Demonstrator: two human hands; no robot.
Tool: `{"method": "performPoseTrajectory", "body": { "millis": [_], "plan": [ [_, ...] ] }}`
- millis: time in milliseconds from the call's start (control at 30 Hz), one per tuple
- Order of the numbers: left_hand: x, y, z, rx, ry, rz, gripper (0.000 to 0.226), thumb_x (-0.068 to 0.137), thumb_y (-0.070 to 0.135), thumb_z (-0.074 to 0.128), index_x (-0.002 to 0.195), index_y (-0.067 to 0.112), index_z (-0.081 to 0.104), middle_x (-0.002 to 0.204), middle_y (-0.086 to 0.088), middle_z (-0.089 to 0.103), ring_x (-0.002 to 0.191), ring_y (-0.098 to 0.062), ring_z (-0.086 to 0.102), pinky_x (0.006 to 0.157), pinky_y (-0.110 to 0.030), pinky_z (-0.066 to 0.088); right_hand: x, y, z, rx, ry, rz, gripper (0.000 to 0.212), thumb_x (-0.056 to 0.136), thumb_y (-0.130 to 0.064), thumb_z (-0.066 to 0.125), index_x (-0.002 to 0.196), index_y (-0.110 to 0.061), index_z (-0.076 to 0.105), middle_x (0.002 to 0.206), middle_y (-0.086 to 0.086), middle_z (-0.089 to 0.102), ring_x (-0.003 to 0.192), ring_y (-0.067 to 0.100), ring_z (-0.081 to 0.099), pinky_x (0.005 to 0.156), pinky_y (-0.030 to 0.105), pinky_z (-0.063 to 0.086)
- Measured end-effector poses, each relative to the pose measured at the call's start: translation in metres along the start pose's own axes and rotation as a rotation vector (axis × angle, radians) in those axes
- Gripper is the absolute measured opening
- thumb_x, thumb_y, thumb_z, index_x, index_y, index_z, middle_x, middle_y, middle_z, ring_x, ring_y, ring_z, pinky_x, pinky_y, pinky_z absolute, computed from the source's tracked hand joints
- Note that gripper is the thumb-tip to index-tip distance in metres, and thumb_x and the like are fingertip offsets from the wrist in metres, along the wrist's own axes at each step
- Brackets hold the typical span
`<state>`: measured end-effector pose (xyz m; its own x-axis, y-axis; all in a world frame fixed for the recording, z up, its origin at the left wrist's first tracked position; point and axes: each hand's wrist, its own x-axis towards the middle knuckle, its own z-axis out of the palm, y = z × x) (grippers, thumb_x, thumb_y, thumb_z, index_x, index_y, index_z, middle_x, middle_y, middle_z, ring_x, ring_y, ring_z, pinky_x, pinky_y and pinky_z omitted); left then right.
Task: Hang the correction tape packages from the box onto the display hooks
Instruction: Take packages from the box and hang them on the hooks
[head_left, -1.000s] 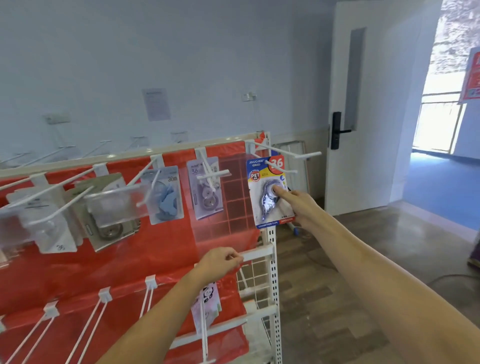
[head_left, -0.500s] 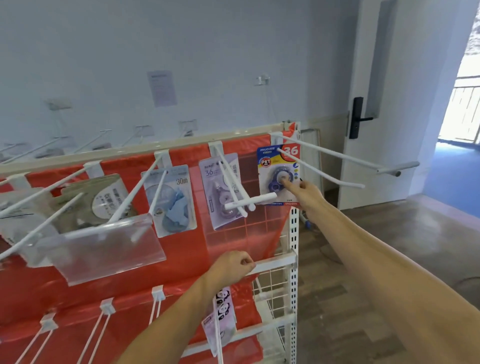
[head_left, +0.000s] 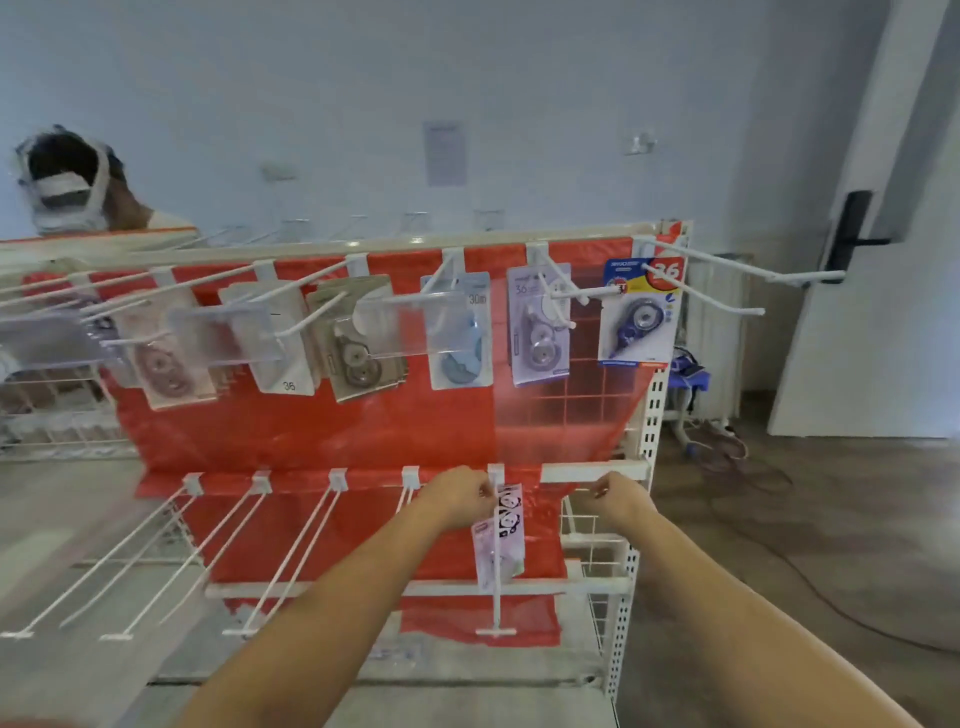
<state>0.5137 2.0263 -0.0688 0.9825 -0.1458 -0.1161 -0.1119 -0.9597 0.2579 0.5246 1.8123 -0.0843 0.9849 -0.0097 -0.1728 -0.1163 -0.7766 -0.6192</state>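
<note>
The left grip sits at the lower rail of the red-backed display rack, its fingers curled and pinching the top edge of a panda-print correction tape package. That package hangs just right of and below this grip, on a white lower hook that runs down toward the camera. To the left of the left grip, four more lower hooks slope out bare from the same rail. Above both grips, the top row carries packages on its hooks: a pale one marked 36, a grey-brown one, a light blue one, a lilac one and, farthest right, a blue-and-yellow package marked 36. The right grip is just right of the panda package, apart from it, fingers curled loosely near the white crossbar; whether it holds anything cannot be told. Far up and left of the grips, another person's head shows behind the rack.
</note>
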Motion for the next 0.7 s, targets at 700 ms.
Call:
{"method": "performPoseTrajectory", "body": {
  "millis": [700],
  "plan": [
    [-0.256, -0.212, -0.053, 0.174, 0.152, -0.247, 0.047, 0.092, 0.038, 0.053, 0.133, 0.015, 0.047, 0.132, -0.013, 0.051, 0.121, -0.032, 0.049, 0.101, -0.045, 0.042, -0.181, -0.225, 0.179, -0.223, -0.053, -0.412, 0.034, 0.092, -0.014, 0.046, 0.124, -0.004, 0.054, 0.128, 0.019, 0.057, 0.117, 0.032, 0.054, 0.094, 0.035, 0.044]
  ]
}}
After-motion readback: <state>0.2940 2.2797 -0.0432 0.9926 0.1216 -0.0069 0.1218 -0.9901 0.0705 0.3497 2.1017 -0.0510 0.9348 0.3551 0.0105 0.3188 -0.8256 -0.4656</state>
